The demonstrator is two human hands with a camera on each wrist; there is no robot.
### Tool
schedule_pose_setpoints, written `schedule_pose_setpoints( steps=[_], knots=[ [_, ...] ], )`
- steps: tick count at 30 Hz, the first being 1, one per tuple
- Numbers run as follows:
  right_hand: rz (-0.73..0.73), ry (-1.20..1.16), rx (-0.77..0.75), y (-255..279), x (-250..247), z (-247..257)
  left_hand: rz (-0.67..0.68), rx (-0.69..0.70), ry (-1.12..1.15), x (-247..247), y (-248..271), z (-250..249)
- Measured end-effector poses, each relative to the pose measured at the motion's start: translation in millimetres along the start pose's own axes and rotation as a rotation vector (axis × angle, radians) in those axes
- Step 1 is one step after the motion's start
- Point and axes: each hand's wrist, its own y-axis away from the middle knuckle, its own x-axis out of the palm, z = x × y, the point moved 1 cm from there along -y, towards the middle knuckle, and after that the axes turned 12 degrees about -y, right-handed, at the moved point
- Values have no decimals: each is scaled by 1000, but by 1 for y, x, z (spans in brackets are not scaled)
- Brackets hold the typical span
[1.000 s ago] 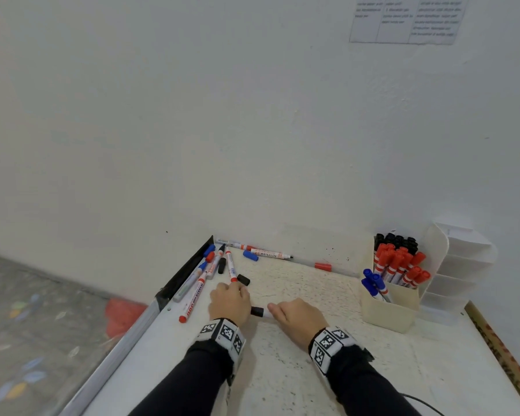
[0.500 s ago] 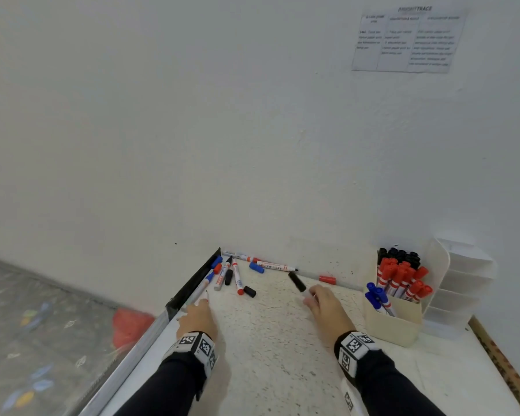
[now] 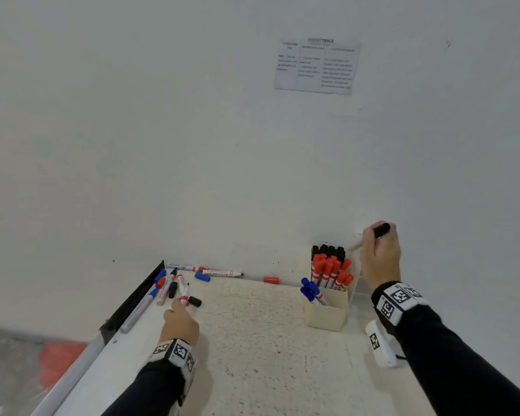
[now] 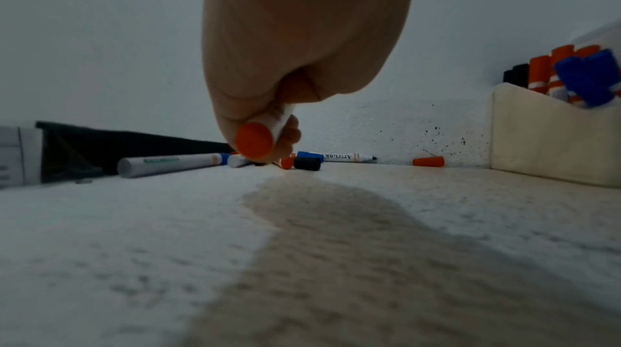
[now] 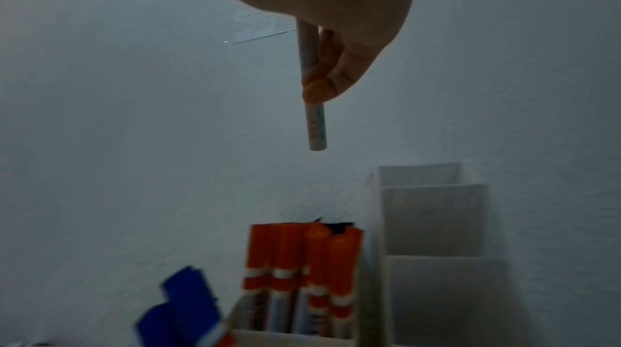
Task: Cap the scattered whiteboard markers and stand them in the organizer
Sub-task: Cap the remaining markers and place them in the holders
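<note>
My right hand grips a black-capped marker with its white barrel pointing down, raised above the cream organizer. The organizer holds several black, red and blue capped markers. My left hand reaches into the scattered pile at the table's far left and pinches a red-ended marker. Loose markers, a black cap, a blue cap and a red cap lie around it.
A white wall stands right behind the table. A black-edged whiteboard leans along the table's left side. A white tiered holder stands to the right of the organizer. A paper sheet hangs on the wall.
My right hand lifted the capped black marker from mid-table up and right, over the organizer. My left hand moved forward into the pile and took hold of a red-ended marker. The head view tilted up.
</note>
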Motion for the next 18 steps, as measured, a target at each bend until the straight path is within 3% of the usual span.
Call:
schedule_pose_setpoints(
  steps=[5,18],
  knots=[
    [-89,159,22,-4,-36,-27,84,37,-16,11,-4,-6],
    [33,242,243,2,-19,-74,13,110,37,0,-11,14]
  ],
)
